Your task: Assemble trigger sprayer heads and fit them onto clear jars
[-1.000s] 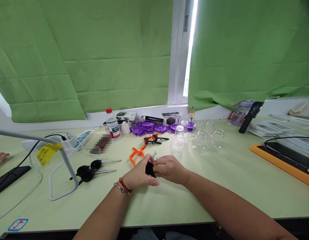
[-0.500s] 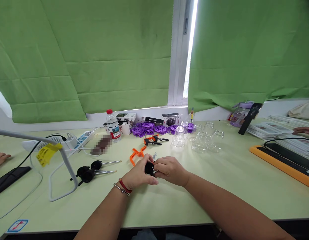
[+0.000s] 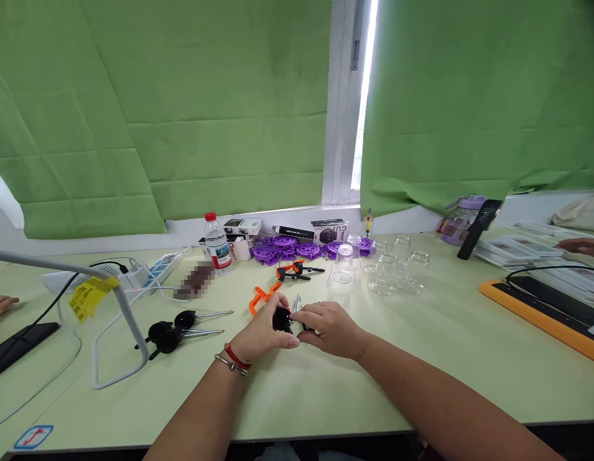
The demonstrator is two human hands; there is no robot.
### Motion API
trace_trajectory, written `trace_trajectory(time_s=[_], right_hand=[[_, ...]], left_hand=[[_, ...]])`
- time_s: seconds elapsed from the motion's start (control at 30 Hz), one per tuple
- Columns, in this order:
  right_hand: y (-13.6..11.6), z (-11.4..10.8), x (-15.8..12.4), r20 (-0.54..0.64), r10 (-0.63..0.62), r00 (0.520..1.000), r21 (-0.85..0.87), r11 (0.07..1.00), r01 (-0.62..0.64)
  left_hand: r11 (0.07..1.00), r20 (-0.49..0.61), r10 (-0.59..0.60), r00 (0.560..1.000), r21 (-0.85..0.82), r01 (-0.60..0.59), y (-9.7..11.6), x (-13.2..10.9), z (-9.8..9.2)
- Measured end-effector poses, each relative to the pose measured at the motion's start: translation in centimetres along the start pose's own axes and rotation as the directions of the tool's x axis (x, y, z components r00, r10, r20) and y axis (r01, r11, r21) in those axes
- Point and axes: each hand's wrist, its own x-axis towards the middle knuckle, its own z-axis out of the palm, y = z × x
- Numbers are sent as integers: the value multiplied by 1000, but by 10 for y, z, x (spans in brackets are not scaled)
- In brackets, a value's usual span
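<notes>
Between the person's two hands, over the pale table (image 3: 383,384), was the black round part (image 3: 281,319), taking 12 o'clock as straight away from the person. Left hand (image 3: 261,330) was curled round it, gripping, thumb on the near side. Right hand (image 3: 333,330), at its 3 o'clock, had finger and thumb pinched on a small dark piece (image 3: 306,327), mostly covered. Step, by my read: fitting or adjusting small pieces at the black round part. Next move looked to call for a steady left hold and fine right-finger alignment. Thin metal rod (image 3: 296,303) rose between the hands, long axis roughly 6 to 12, tip just past 12; whether it joined the black round part, couldn't tell. Orange bracket (image 3: 260,298) lay just beyond, at 11; black pieces with metal rods (image 3: 167,336) lay at 9, rods pointing about 3.
</notes>
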Motion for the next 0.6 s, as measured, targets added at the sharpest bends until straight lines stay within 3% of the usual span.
trace_trajectory(time_s=[0.33, 0.6], right_hand=[[-4, -4, 1, 127, 66, 990, 27, 997, -70], [-4, -3, 1, 148, 116, 982, 78, 989, -128]], left_hand=[[1000, -14, -1, 1000, -6, 1, 1, 0, -2], [1000, -13, 0, 1000, 2, 0, -2, 1, -3]])
